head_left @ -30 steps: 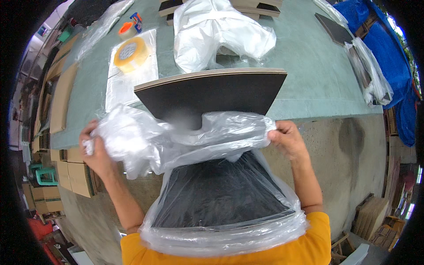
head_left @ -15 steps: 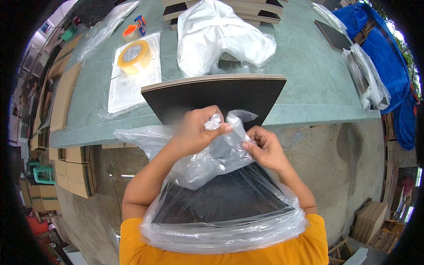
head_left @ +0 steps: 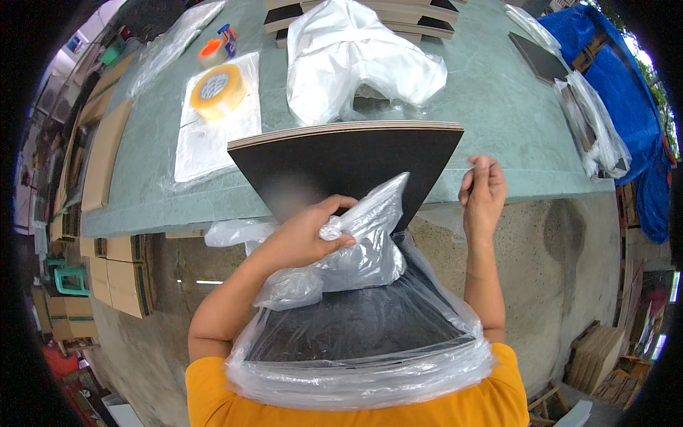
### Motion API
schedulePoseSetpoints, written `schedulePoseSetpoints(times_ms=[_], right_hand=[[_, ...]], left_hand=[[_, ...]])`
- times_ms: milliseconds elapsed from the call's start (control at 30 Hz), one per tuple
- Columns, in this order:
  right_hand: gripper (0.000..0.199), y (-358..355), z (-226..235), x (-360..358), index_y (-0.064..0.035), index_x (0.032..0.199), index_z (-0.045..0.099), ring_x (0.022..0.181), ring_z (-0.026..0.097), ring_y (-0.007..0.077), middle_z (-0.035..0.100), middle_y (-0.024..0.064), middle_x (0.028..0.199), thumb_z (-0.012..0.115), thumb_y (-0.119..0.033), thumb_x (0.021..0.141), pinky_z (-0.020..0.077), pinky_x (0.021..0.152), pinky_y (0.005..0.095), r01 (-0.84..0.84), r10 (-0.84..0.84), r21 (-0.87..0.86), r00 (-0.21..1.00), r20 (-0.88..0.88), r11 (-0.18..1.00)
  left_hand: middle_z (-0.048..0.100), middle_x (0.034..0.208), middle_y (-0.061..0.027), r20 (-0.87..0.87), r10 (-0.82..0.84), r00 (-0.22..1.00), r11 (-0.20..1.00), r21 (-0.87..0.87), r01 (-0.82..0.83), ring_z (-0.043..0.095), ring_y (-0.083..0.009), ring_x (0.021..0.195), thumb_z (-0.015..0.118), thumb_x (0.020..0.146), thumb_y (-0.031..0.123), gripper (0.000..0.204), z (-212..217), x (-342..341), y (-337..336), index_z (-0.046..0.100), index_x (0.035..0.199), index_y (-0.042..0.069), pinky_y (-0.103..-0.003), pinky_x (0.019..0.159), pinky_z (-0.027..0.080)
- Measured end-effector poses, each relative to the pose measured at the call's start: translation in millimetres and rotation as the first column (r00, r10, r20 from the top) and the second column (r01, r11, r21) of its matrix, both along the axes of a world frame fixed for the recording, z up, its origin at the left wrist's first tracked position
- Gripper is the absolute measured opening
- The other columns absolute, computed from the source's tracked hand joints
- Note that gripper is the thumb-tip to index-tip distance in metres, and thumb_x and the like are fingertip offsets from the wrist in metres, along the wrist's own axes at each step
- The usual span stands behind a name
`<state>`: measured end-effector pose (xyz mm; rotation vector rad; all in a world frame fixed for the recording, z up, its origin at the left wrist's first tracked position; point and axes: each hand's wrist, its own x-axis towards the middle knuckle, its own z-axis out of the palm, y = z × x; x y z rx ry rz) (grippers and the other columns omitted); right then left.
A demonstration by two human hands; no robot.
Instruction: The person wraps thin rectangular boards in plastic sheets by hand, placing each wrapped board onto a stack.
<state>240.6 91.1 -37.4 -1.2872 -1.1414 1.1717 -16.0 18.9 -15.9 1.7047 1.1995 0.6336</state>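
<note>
White packet (head_left: pixel 213 153) on the green surface (head_left: pixel 146 160), yellowish tape roll (head_left: pixel 220 103) on top. Left hand (head_left: pixel 307 233), fingers closed on bunched clear plastic bag (head_left: pixel 366 260). Stacked black boards (head_left: pixel 356 156), centre, lower part sheathed in the bag, upper part bare. Right hand (head_left: pixel 485 183), raised apart from the bag, fingers curled; whether anything is held cannot be told.

The panels (head_left: pixel 363 158) are black (pale-edged), the table (head_left: pixel 505 99) grey-green.

Green worktop (head_left: pixel 498 92) — a flat white packet (head_left: pixel 206 153) towards its left edge, crumpled white plastic (head_left: pixel 341 64) mid-way, plastic-wrapped boards (head_left: pixel 587 124) by its right edge
</note>
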Motion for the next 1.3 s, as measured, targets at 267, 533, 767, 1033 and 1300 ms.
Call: schedulePoseSetpoints(times_ms=[267,533,767,1033,1300], right_hand=[[0.021,-26,9,-39,-0.0009,0.079,0.060,0.058,0.051,0.0079,0.058,0.0025,0.066,0.065,-0.021,0.075,0.0408,0.054,0.0217,-0.455,0.450,-0.065,0.890,-0.071,0.888],[0.012,-26,20,-32,-0.0014,0.075,0.061,0.059,0.052,0.0071,0.060,0.0027,0.067,0.066,-0.012,0.073,0.0411,0.055,0.0216,-0.519,0.491,-0.050,0.832,-0.260,0.853],[0.014,-35,12,-48,-0.0043,0.076,0.057,0.059,0.052,0.0093,0.056,0.0003,0.066,0.059,-0.018,0.079,0.0422,0.056,0.0223,-0.644,0.395,-0.019,0.493,-0.775,0.765],[0.028,-21,-11,56,-0.0010,0.076,0.059,0.058,0.051,0.0097,0.055,0.0028,0.060,0.052,-0.027,0.083,0.0417,0.058,0.0238,-0.545,0.513,-0.075,0.820,-0.253,0.835],[0.018,-34,1,-41,-0.0013,0.079,0.059,0.068,0.056,0.0106,0.061,0.0041,0.074,0.066,-0.017,0.074,0.0441,0.061,0.0223,-0.658,0.499,-0.121,0.666,-0.555,0.743]], left_hand=[[0.057,0.100,-0.0130,0.000,-0.041,0.999,0.999,-0.036,0.041,0.057,-0.0218,0.090,0.069,0.068,0.020,0.048,8,0,0,0.049,0.109,0.003,-0.031,0.077,0.043],[0.057,0.069,-0.0043,-0.175,0.272,0.946,0.962,0.068,-0.264,0.054,-0.0124,0.065,0.067,0.071,0.021,0.023,39,-4,-1,0.057,0.082,0.003,-0.024,0.061,0.042],[0.051,0.062,-0.0094,0.173,-0.122,0.977,0.978,0.191,0.088,0.051,-0.0183,0.055,0.056,0.081,0.025,0.027,25,22,9,0.053,0.070,0.001,-0.029,0.052,0.040],[0.056,0.072,-0.0053,0.024,0.966,0.256,0.257,-0.076,-0.963,0.051,-0.0122,0.068,0.055,0.075,0.010,0.014,-61,-182,-93,0.056,0.082,-0.001,-0.028,0.065,0.043],[0.049,0.063,-0.0057,0.442,0.483,0.755,0.803,0.119,-0.584,0.048,-0.0099,0.054,0.051,0.066,0.005,0.008,29,-55,-26,0.046,0.072,0.003,-0.022,0.047,0.040]])
